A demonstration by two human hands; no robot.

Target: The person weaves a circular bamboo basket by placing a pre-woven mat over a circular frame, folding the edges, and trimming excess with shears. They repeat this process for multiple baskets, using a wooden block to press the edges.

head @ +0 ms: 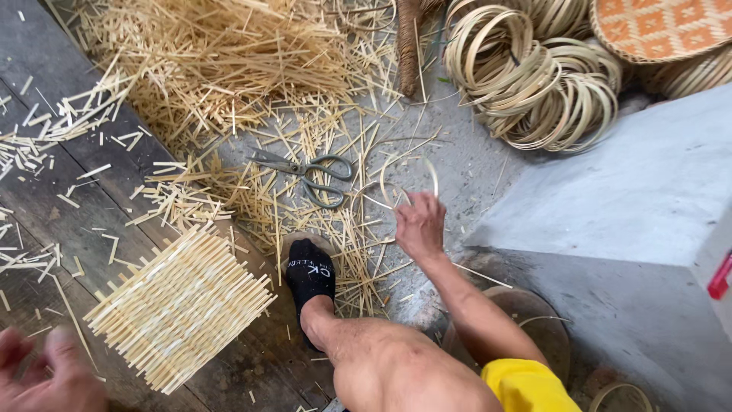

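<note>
Left hand (46, 378) blurred, empty, beside pale square woven bamboo mat (179, 305); right hand (419, 225) pinching thin curved bamboo strip (396, 179).

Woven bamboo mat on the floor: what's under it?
The woven bamboo mat lies on dark wooden planks, with loose bamboo offcuts scattered around its edges. Whatever lies directly beneath it is hidden.
</note>
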